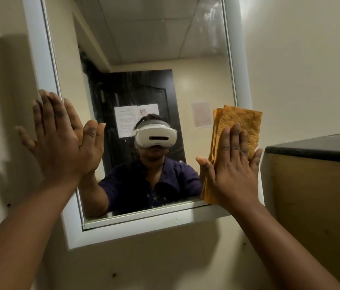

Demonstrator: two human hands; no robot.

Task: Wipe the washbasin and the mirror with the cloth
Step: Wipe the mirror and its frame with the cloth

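Because the cloth (240, 124) is thin and limp (folded), I press it flat-fingered under my right hand (233, 164) against the mirror (144, 49), left hand (60, 141) splayed on the frame.

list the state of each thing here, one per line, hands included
mirror: hung on the wall, glass streaked and smeared near the top right
cloth: orange, folded, pressed flat on the mirror's right edge
right hand: flat, fingers straight, pressing the cloth
left hand: flat, fingers spread, resting on the mirror's left frame
ledge: dark top, at the right, nothing on the visible part
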